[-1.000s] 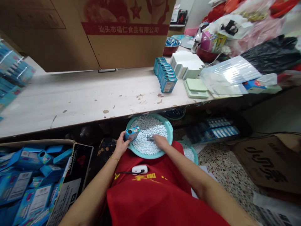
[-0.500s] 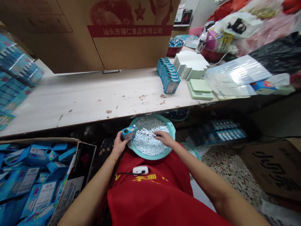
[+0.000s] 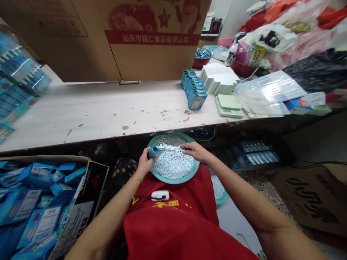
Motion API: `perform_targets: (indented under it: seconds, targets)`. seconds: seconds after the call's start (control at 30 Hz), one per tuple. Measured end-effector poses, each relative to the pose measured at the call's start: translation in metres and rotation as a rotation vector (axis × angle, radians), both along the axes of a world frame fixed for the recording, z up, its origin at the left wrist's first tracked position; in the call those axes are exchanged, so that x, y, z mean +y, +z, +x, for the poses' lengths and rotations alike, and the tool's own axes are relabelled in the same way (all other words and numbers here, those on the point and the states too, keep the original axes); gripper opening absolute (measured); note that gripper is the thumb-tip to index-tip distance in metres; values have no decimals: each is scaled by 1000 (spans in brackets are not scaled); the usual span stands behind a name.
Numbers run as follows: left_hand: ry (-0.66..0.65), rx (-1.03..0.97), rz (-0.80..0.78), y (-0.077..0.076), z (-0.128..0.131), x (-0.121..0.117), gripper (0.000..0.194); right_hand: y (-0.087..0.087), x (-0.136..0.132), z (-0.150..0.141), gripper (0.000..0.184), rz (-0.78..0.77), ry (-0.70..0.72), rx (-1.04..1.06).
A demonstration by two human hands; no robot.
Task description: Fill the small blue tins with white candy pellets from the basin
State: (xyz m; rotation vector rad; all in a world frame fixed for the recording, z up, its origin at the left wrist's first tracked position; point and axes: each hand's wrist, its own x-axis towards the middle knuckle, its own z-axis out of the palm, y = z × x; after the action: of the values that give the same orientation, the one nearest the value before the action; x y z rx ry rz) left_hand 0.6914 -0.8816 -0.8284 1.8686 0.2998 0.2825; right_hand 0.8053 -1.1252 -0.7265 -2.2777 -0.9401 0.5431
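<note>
My left hand (image 3: 145, 160) is wrapped around a small blue candy box (image 3: 154, 151), tilted over the near-left part of a turquoise basin (image 3: 197, 168). Small white and pale blue candies (image 3: 173, 166) fill the basin. My right hand (image 3: 197, 151) is above the basin's right side, fingers closed on the end of a scoop. White candies (image 3: 172, 147) heaped along the scoop reach to the box's opening and hide most of the scoop.
On the white table (image 3: 108, 112) stand a row of blue boxes (image 3: 193, 90), white cartons (image 3: 219, 77) and a pale green scale (image 3: 230, 105). A large cardboard box (image 3: 151, 61) stands behind. At left, an open carton (image 3: 99, 180) holds blue boxes. Another candy basin (image 3: 223, 198) sits low right.
My left hand has moved right and tilted the blue box over the basin. My right hand has lifted the candy-loaded scoop up to the box's opening.
</note>
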Motion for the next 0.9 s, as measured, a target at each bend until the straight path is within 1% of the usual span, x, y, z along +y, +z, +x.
perform_targets:
  seconds: [0.03,0.1,0.2,0.3,0.37,0.43,0.5,0.53,0.57,0.6,0.63,0.67,0.73,0.77,0.8,0.87,0.9]
  targets:
    - [1,2,13,2,0,-2,40,3,3,-2,33,-32,20,-29]
    - [0,-4,29,4,0,-6,40,14,10,-7,33,-160,62,-126]
    - [-7,-23,77,3,1,-12,39,38,25,-17,32,-401,123,-282]
    - [-19,-50,142,-3,2,-15,39,61,44,-27,28,-567,181,-377]
    - [-34,-60,166,-7,3,-16,38,73,56,-33,27,-623,200,-411]
    - [-45,-60,177,-10,3,-16,38,81,62,-36,27,-638,201,-429]
    - [-35,-59,166,-11,2,-14,38,83,58,-35,27,-624,196,-431]
    - [-21,-56,150,-12,1,-12,38,81,52,-32,27,-609,186,-427]
    - [-4,-53,129,-13,-1,-9,39,75,42,-29,27,-592,169,-420]
    - [14,-47,104,-14,-2,-6,39,66,30,-25,27,-578,141,-411]
    - [28,-37,78,-15,-4,-3,40,53,18,-20,28,-575,101,-395]
    - [37,-27,55,-16,-6,0,40,37,6,-17,29,-582,54,-366]
    - [39,-17,21,-19,-8,4,40,-5,-11,-16,29,-631,-43,-256]
    - [39,-18,4,-21,-8,6,40,-28,-13,-18,29,-638,-74,-176]
    - [41,-23,-14,-23,-8,7,40,-51,-11,-22,28,-615,-103,-109]
    - [47,-41,-55,-24,-7,8,40,-92,7,-34,29,-567,-121,-46]
    - [48,-48,-79,-23,-6,9,40,-109,19,-40,31,-530,-131,-30]
